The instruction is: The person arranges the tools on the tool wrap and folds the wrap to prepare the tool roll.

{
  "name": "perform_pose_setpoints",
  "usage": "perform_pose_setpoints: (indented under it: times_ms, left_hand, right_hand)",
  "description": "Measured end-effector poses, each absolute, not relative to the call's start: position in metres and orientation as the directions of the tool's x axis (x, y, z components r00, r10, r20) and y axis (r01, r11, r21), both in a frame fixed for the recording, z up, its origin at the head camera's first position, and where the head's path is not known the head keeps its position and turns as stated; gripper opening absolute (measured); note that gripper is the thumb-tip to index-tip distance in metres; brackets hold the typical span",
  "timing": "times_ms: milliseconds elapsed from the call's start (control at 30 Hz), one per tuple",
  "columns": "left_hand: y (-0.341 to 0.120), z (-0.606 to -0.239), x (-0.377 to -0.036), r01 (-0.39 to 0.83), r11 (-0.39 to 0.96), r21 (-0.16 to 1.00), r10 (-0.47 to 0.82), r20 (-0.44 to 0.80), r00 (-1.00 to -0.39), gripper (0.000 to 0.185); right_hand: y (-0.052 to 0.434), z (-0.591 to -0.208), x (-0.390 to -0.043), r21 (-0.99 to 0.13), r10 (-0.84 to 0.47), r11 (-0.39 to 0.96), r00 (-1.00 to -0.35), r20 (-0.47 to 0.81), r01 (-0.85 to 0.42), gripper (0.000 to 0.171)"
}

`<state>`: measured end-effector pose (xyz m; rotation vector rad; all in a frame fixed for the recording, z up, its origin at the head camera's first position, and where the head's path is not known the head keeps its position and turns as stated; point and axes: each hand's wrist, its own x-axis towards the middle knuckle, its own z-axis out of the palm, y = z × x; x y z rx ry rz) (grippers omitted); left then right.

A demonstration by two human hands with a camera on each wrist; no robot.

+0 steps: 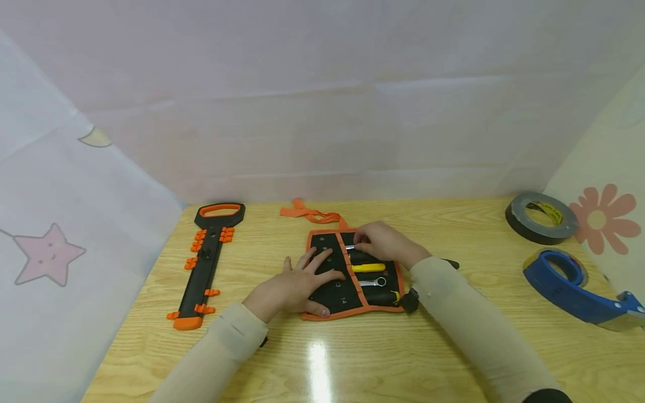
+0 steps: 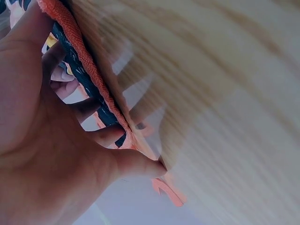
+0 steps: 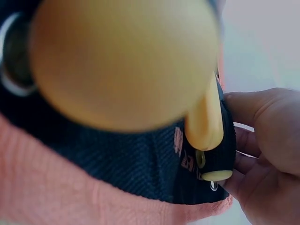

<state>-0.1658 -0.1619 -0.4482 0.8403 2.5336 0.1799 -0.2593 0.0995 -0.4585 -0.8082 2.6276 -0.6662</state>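
A black tool pouch (image 1: 347,305) with orange trim and numbered pockets lies unfolded on the table. My left hand (image 1: 297,285) rests on its left part, fingers spread; the left wrist view shows that palm (image 2: 51,140) beside the trim. At the upper pockets, my right hand (image 1: 383,242) pinches a small silver wrench (image 1: 350,247), mostly hidden by the fingers. Below it sit a yellow-handled tool (image 1: 369,268), a ring-ended wrench (image 1: 381,281) and a black-and-yellow handle (image 1: 383,298). A blurred yellow handle end (image 3: 124,65) fills much of the right wrist view.
Left of the pouch lies a black-and-orange rack (image 1: 204,268) with clips. Grey tape (image 1: 519,215) and a blue tape dispenser (image 1: 569,294) are on the right. An orange tie (image 1: 322,216) trails behind the pouch. A dark slim object (image 1: 452,263) shows past the right sleeve.
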Motion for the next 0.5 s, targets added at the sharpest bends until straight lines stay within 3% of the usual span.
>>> perform_pose_setpoints:
  times_ms: [500]
  left_hand:
    - [-0.163, -0.447, -0.166, 0.531, 0.801, 0.276, 0.598, -0.387, -0.702, 0.083]
  right_hand:
    - [0.109, -0.458, -0.258, -0.524, -0.600, 0.718, -0.789, -0.134, -0.457, 0.021]
